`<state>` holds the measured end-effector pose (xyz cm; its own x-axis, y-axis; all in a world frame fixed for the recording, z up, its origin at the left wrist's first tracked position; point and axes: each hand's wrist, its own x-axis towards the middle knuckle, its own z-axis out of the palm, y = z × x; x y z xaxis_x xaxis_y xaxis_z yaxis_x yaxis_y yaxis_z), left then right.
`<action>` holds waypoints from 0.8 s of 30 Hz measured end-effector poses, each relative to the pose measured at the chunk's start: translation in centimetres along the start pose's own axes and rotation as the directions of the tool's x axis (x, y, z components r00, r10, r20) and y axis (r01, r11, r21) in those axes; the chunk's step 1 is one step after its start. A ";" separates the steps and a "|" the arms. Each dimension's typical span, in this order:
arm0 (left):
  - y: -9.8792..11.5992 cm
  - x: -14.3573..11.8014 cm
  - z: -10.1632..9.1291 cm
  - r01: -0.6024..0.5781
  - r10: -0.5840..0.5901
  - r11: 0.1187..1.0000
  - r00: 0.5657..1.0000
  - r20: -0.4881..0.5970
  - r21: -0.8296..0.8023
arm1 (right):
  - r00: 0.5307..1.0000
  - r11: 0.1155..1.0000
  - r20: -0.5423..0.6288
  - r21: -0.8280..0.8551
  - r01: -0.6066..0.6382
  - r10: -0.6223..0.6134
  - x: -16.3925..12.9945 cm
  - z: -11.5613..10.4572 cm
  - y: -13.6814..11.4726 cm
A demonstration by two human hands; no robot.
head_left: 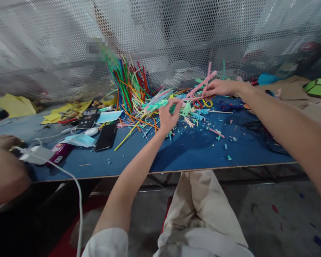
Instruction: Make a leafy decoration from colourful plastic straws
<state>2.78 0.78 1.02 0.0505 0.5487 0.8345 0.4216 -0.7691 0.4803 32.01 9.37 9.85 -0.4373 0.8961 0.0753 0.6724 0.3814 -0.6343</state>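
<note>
Pink pipe cleaner [203,84], head view: held between both hands at the far middle of a blue tabletop [198,153], with fuzzy branches pointing to the far side and a thin stretch running leftward from hand to hand. Left hand [169,116]: fingertips and thumb brought close together, pinching the left end of the thin stretch. Right hand [216,88]: fingers narrowed on the same piece, at the base of the branches; exact contact of each fingertip too small to tell. Just beside the left hand, to the far left: pale green fuzzy pieces [156,106] and, farther left, a dense bundle of coloured stems [128,89] near a perforated metal panel [160,28]. To the near right of the left hand: scattered clippings [218,132]. Left on the tabletop: a yellow stem [130,135], a black phone [106,137], a blue face mask [79,140] and a white charger [40,155]. At the left edge: a co-worker's hand [5,142]. At the far right: brown cardboard [291,88] and a green tray [319,88].
</note>
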 end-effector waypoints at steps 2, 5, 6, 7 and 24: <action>-0.7 0.3 -0.1 0.086 -0.088 0.995 0.996 -0.031 -0.051 | 0.997 0.988 -0.017 0.133 0.074 -0.072 -0.9 1.1 1.6; -1.8 0.5 0.2 0.179 -0.185 0.978 0.981 -0.055 -0.108 | 0.987 0.974 -0.066 0.168 0.153 -0.144 -2.1 3.3 2.8; -2.2 0.6 0.3 0.210 -0.218 0.968 0.975 -0.049 -0.141 | 0.985 0.974 -0.081 0.160 0.161 -0.150 -2.5 4.0 3.0; -2.6 0.6 0.5 0.240 -0.251 0.953 0.967 -0.040 -0.183 | 0.984 0.974 -0.104 0.157 0.160 -0.145 -2.9 4.7 3.0; -5.6 0.5 0.5 0.324 -0.351 0.927 0.927 -0.132 -0.191 | 0.860 0.905 -0.290 -0.062 0.420 -0.419 -6.9 11.2 -3.4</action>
<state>0.90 5.54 -1.43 -0.2212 0.7355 0.6403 0.2340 -0.5974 0.7671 26.05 -0.67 2.85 -0.4845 0.6771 0.5539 0.4621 0.7357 -0.4952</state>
